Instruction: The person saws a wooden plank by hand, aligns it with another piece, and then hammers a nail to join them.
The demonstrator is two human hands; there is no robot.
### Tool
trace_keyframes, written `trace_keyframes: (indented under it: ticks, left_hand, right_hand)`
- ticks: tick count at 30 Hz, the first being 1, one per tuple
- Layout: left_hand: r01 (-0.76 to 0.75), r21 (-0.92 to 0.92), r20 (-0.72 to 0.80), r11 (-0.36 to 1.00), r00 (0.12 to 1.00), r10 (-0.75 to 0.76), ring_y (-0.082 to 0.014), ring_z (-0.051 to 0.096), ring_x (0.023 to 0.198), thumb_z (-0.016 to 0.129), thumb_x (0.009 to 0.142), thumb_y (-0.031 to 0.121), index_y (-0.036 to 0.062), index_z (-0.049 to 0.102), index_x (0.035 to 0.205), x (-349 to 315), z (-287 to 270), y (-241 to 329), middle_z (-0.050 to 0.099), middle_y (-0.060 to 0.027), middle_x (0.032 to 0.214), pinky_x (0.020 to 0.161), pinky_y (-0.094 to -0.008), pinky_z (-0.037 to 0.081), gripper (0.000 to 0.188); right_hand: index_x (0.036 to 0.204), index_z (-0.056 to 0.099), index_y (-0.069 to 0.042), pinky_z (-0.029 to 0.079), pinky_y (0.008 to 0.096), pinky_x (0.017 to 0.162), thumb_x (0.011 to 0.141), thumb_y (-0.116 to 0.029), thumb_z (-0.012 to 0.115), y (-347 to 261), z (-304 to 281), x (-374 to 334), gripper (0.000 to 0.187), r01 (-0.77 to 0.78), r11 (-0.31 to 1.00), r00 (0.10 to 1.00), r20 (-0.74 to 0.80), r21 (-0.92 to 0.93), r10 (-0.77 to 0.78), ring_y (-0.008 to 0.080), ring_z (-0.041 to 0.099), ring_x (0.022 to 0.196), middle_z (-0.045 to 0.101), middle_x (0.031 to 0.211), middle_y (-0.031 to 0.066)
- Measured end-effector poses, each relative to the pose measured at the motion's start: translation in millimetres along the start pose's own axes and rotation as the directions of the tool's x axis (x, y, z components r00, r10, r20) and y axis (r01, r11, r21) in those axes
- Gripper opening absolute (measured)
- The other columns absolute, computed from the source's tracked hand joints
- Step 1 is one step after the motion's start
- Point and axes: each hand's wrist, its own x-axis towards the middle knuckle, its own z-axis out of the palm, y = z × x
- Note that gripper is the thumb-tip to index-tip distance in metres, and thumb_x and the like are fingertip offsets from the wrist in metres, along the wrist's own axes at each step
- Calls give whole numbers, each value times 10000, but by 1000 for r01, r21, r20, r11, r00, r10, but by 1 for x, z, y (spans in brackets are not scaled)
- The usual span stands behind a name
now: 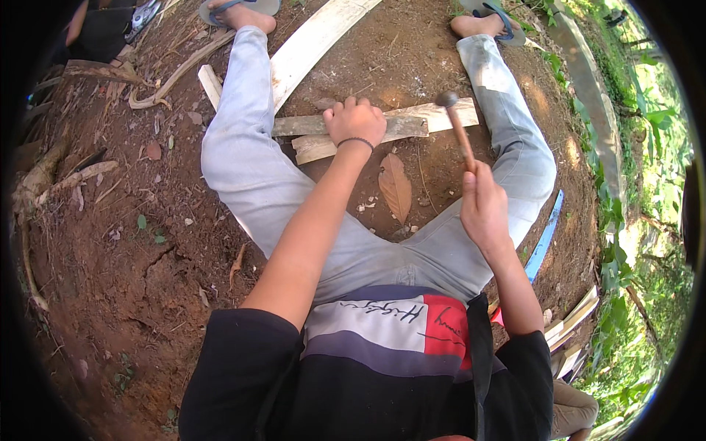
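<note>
My left hand [357, 123] is closed over a weathered grey wooden strip [407, 128], pressing it down from above; what the fingertips hold underneath is hidden. That strip lies across a paler board [452, 114], whose ends show at the right and at the lower left. My right hand [485, 208] grips the wooden handle of a hammer [461, 140]. Its dark metal head is raised up and to the right of my left hand, apart from the wood in this picture. Both pieces of wood lie between my spread legs.
A long pale plank [312, 45] extends away beside my left leg. One dry brown leaf [395, 187] lies on the soil nearer me. At right are a blue strip [544, 237] and several cut wood pieces [572, 321]; branches [77, 178] and roots lie left.
</note>
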Motion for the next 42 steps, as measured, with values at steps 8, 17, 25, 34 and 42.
trace_keyframes:
  ticks: [8, 17, 25, 34, 42]
  left_hand:
    - [-10, -19, 17, 1000, 1000, 10, -272, 605, 1027, 471, 873, 308, 116, 730, 960, -2, -2, 2, 674, -76, 1070, 932, -438, 367, 334]
    - [-10, -14, 71, 1000, 997, 11, -250, 586, 1013, 474, 882, 329, 120, 731, 977, -1, -7, 5, 658, -76, 1054, 935, -417, 348, 345]
    - [14, -2, 58, 1000, 998, -14, -257, 597, 1015, 488, 867, 319, 122, 739, 946, -5, 1, 0, 659, -67, 1070, 938, -425, 360, 329]
    - [3, -23, 22, 1000, 1000, -2, -261, 600, 1015, 483, 865, 316, 116, 745, 915, -7, 1, -1, 673, -74, 1038, 926, -434, 371, 333]
    - [-4, -7, 17, 1000, 1000, 4, -272, 605, 1001, 470, 866, 308, 118, 748, 916, -8, 0, -3, 671, -81, 1045, 918, -440, 369, 340]
  right_hand:
    - [1068, 482, -21, 459, 545, 577, 996, -162, 461, 20, 15, 3, 159, -14, 981, 994, 103, -196, 35, 457, 607, 658, 606, 712, 225]
    - [1066, 480, 0, 460, 465, 532, 1025, -234, 431, 12, 23, -4, 243, 35, 982, 986, 169, -185, -3, 421, 603, 606, 563, 650, 165]
    - [998, 507, -16, 439, 491, 551, 1025, -234, 434, 0, 20, -4, 231, -70, 998, 996, 58, 6, 70, 437, 605, 636, 566, 665, 210]
    - [1017, 513, -11, 467, 462, 561, 1023, -238, 436, -1, 22, -8, 240, 45, 999, 997, -61, 6, -45, 420, 605, 622, 564, 676, 182]
    - [908, 499, -3, 455, 507, 555, 1009, -242, 463, -18, 10, -6, 262, 16, 999, 999, -32, 46, -15, 439, 610, 624, 586, 668, 225]
